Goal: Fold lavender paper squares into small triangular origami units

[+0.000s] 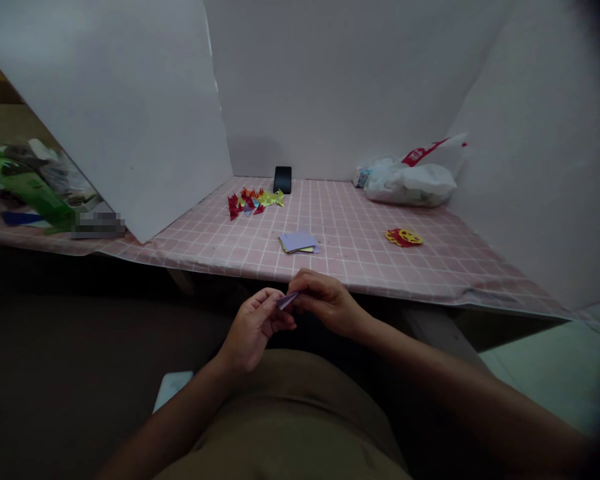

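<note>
A small folded piece of purple paper [287, 301] is held between both hands, just in front of the table's near edge. My left hand [257, 327] pinches its left end between thumb and fingers. At its right end, my right hand [327, 301] has its fingertips closed on the paper. Beyond the hands, a short stack of square paper sheets [299, 241] lies on the table, with a purple sheet on top. Farther back to the left sits a cluster of small folded paper pieces [253, 201] in red, orange and yellow.
The pink checked tablecloth [340, 230] bears a black upright object [283, 179], a white plastic bag [413, 181] and red and yellow cut-outs [404, 237]. White panels [145, 113] stand around it. A green bottle [30, 190] lies left, outside the panel.
</note>
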The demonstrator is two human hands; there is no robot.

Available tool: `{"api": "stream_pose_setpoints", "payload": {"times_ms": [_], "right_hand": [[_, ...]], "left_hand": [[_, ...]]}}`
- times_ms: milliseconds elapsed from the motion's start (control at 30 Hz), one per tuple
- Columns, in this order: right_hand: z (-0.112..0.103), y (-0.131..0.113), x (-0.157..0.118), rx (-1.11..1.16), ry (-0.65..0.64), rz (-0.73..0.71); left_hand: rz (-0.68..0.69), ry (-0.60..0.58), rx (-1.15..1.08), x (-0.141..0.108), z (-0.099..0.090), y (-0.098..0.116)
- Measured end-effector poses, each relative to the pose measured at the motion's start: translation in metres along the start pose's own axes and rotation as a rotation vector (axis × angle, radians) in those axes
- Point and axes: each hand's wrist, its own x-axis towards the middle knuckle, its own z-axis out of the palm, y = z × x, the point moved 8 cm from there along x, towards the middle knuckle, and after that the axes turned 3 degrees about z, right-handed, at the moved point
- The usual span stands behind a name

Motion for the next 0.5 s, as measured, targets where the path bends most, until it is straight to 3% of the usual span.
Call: {"api": "stream_pose_setpoints", "payload": {"times_ms": [133,333,500], "right_hand": [[-0.001,-0.007,0.0,-0.089,-0.021,-0.068],[0.005,0.012,-0.002,0.15,-0.01,0.117],[0.012,0.017,-0.004,0.103,-0.024,0.2]], "left_hand": [[-0.047,-0.022,-0.014,-0.001,0.001,-0.002],[0.109,0.146,-0.008,-0.001,-0.009,0.01],[0.152,0.18,0.092,-0.001,-0.014,0.012]]}}
